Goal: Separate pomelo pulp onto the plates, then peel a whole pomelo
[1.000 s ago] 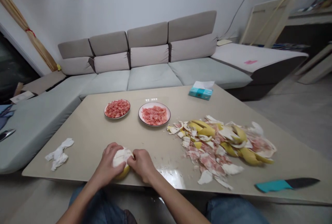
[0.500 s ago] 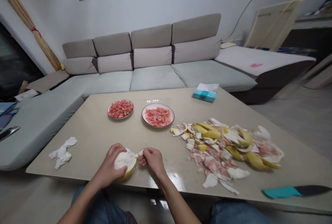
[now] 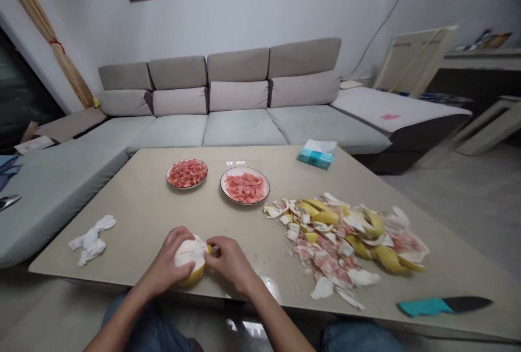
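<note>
A partly peeled pomelo, white pith on top and yellow rind below, rests at the near edge of the table. My left hand wraps round its left side, thumb across the front. At its right edge, my right hand has thumb and fingers closed on a bit of the yellow-and-white peel. The fingertips partly hide that spot. Beyond the hands stand two plates of pink pomelo flesh: a left plate heaped full and a right plate with its pale rim showing.
To the right lies a spread pile of pomelo peel and membrane. A knife with a teal handle and dark blade lies near the front right edge. Crumpled tissue is at left, a blue tissue pack at the back, a sofa beyond.
My right hand has moved left, from holding a white scrap beside the pomelo to gripping its right edge. My left hand keeps its hold. The camera view has tilted up slightly.
</note>
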`<state>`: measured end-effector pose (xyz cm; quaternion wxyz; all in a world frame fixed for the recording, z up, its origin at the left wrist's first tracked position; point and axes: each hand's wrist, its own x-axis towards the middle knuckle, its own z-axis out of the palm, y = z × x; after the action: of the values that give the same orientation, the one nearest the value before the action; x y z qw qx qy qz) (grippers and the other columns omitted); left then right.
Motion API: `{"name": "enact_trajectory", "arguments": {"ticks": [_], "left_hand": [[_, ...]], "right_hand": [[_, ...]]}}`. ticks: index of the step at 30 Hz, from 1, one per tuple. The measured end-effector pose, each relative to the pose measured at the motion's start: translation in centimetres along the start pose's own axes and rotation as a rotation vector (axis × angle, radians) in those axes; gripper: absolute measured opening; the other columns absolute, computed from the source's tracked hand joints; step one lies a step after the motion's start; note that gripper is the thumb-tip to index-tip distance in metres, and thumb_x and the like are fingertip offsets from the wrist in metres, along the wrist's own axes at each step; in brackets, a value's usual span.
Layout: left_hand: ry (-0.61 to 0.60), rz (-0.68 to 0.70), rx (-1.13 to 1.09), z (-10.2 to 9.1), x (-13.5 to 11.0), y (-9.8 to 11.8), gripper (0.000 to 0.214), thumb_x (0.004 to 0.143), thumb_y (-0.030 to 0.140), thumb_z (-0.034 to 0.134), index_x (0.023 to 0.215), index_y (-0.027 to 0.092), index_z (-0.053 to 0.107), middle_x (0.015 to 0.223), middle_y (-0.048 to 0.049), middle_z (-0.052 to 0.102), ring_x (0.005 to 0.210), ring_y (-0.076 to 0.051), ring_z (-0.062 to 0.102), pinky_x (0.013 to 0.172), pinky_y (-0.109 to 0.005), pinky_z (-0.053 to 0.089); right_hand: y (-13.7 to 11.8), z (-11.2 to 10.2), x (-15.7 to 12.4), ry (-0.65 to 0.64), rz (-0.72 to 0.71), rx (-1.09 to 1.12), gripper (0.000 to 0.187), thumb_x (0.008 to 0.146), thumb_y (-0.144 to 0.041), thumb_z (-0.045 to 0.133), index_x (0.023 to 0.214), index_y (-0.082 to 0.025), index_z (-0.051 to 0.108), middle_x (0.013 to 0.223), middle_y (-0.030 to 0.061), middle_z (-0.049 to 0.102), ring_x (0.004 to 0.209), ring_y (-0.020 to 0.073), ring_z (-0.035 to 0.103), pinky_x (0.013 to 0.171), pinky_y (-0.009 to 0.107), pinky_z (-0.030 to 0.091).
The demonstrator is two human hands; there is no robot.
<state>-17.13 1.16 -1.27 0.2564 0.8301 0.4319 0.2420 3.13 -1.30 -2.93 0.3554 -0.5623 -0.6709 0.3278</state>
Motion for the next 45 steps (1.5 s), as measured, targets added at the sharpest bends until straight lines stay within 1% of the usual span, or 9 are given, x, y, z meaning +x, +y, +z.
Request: {"name": "enact_trajectory", "arguments": {"ticks": [6, 10, 16, 22, 26, 30, 35, 40, 45], "left_hand": [[0.005, 0.022, 0.032, 0.1, 0.5, 0.2, 0.045, 0.068, 0.017, 0.060, 0.112, 0.022, 0.055, 0.124, -0.0107, 0.048, 0.121, -0.028, 0.046, 0.106, -0.045, 0.038], [0.008, 0.015, 0.049, 0.1, 0.1, -0.1, 0.042, 0.070, 0.019, 0.060, 0.111, 0.022, 0.055, 0.124, -0.0106, 0.049, 0.122, -0.027, 0.046, 0.107, -0.046, 0.037], [0.081, -0.014, 0.077, 0.1, -0.7, -1.5, 0.039, 0.074, 0.026, 0.059, 0.113, 0.022, 0.054, 0.126, -0.0109, 0.050, 0.122, -0.027, 0.048, 0.106, -0.047, 0.039], [0.154, 0.021, 0.150, 0.9, -0.1, -2.3, 0.037, 0.077, 0.042, 0.059, 0.109, 0.023, 0.059, 0.116, -0.0093, 0.057, 0.114, -0.029, 0.054, 0.102, -0.049, 0.044], [0.170, 0.013, 0.205, 1.3, 0.4, -2.3, 0.041, 0.078, 0.050, 0.058, 0.108, 0.023, 0.062, 0.116, -0.0094, 0.059, 0.114, -0.030, 0.054, 0.102, -0.050, 0.044], [-0.092, 0.075, 0.190, -1.3, 0.4, -2.2, 0.044, 0.087, 0.043, 0.048, 0.129, 0.029, 0.054, 0.136, -0.0069, 0.053, 0.127, -0.027, 0.049, 0.105, -0.045, 0.042], [-0.368, 0.084, 0.094, -5.2, 0.9, -2.1, 0.053, 0.086, 0.039, 0.053, 0.138, 0.039, 0.042, 0.148, -0.0033, 0.042, 0.130, -0.028, 0.047, 0.096, -0.038, 0.050], [-0.149, 0.013, 0.134, -2.8, 1.9, -0.9, 0.045, 0.079, 0.042, 0.061, 0.121, 0.027, 0.059, 0.121, -0.0085, 0.060, 0.113, -0.026, 0.057, 0.099, -0.042, 0.046], [0.112, -0.055, 0.083, 1.1, 2.0, -0.1, 0.037, 0.082, 0.043, 0.056, 0.107, 0.016, 0.058, 0.110, -0.0120, 0.060, 0.107, -0.027, 0.057, 0.099, -0.046, 0.044]], "right_hand": [[0.9, 0.6, 1.4, 0.059, -0.007, -0.215, 0.020, 0.072, -0.012, 0.059, 0.081, -0.019, 0.075, 0.075, 0.0048, 0.075, 0.066, 0.0153, 0.066, 0.061, 0.019, 0.043], [3.1, -0.9, 2.3, 0.234, 0.048, -0.287, 0.021, 0.073, -0.007, 0.053, 0.076, -0.013, 0.073, 0.079, 0.0135, 0.074, 0.075, 0.0212, 0.068, 0.069, 0.025, 0.046], [6.5, -8.8, 0.5, 0.555, -0.008, -0.293, 0.030, 0.083, -0.016, 0.044, 0.100, -0.014, 0.069, 0.101, 0.0131, 0.071, 0.092, 0.0222, 0.065, 0.086, 0.032, 0.047], [8.9, -18.7, -2.6, 0.822, -0.018, -0.422, 0.028, 0.077, -0.017, 0.047, 0.096, -0.016, 0.067, 0.097, 0.0126, 0.069, 0.092, 0.0255, 0.061, 0.087, 0.040, 0.046], [9.4, -22.2, -4.8, 0.926, 0.011, -0.466, 0.028, 0.073, -0.016, 0.047, 0.092, -0.016, 0.068, 0.108, 0.0138, 0.065, 0.105, 0.0275, 0.055, 0.096, 0.045, 0.038], [8.4, -19.8, -6.8, 0.947, 0.056, -0.396, 0.027, 0.069, -0.009, 0.038, 0.070, -0.018, 0.063, 0.079, 0.0080, 0.065, 0.082, 0.0220, 0.059, 0.079, 0.035, 0.044], [5.6, -10.9, -7.9, 0.614, 0.049, -0.252, 0.027, 0.064, -0.005, 0.037, 0.049, -0.020, 0.053, 0.049, -0.0018, 0.055, 0.053, 0.0130, 0.055, 0.055, 0.020, 0.038], [1.9, -3.7, -7.3, 0.368, 0.058, -0.134, 0.022, 0.084, -0.020, 0.049, 0.069, -0.019, 0.064, 0.058, -0.0022, 0.059, 0.056, 0.0119, 0.055, 0.056, 0.020, 0.038], [-0.8, -0.7, -6.9, 0.242, 0.006, -0.073, 0.031, 0.085, -0.028, 0.059, 0.114, -0.019, 0.061, 0.101, 0.0064, 0.066, 0.079, 0.0165, 0.061, 0.076, 0.025, 0.047]]}}
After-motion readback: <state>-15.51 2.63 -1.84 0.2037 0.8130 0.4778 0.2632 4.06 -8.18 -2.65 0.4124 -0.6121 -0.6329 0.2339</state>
